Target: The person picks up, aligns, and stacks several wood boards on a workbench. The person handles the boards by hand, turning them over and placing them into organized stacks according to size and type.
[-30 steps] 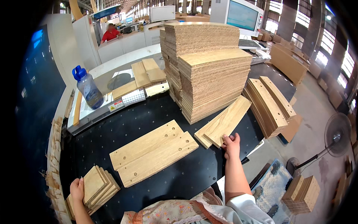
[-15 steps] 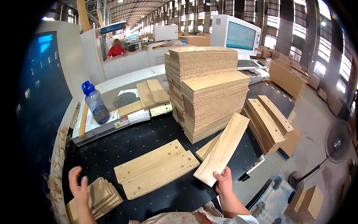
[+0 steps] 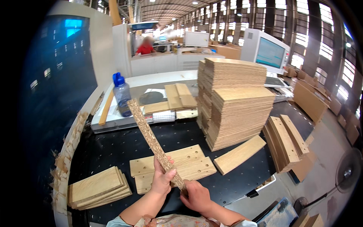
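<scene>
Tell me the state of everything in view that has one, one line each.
Held board, raised, chipboard edge toward the camera
Left hand, closed around it
Right hand, gripping its near end
Two drilled boards, side by side, partly hidden
Single board, lying flat
Tall stack, stepped, back part higher
Small pile, unevenly fanned
Bottle, upright, lid on
Monitor, screen lit
Floor fan, upright; cannot tell if spinning

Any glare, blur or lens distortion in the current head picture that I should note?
Head view: straight edges bow toward a black rim; head view: the tall windows blow out to white, and the dark panel carries bluish reflections; head view: the distant person in red is blurred about the head; head view: the held board, left hand and right hand are legible.
</scene>
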